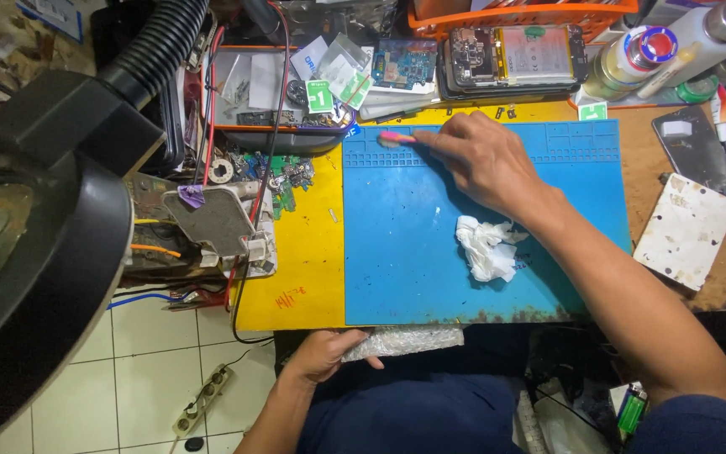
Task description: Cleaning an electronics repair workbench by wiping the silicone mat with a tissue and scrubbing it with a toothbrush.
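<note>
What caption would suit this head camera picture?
Right hand brushes a blue work mat with a pink brush; left hand holds bubble wrap.

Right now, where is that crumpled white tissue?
In the head view, the crumpled white tissue lies on the blue mat, right of its middle, just below the right hand that holds a pink brush at the mat's top edge.

There is one blue mat [397, 252] in the middle, and one crumpled white tissue [486, 247] lies on it. At 12 o'clock lies one open phone [514, 55], with two bottles [632, 59] at 1 o'clock. One power strip [202, 399] lies at 7 o'clock.
</note>
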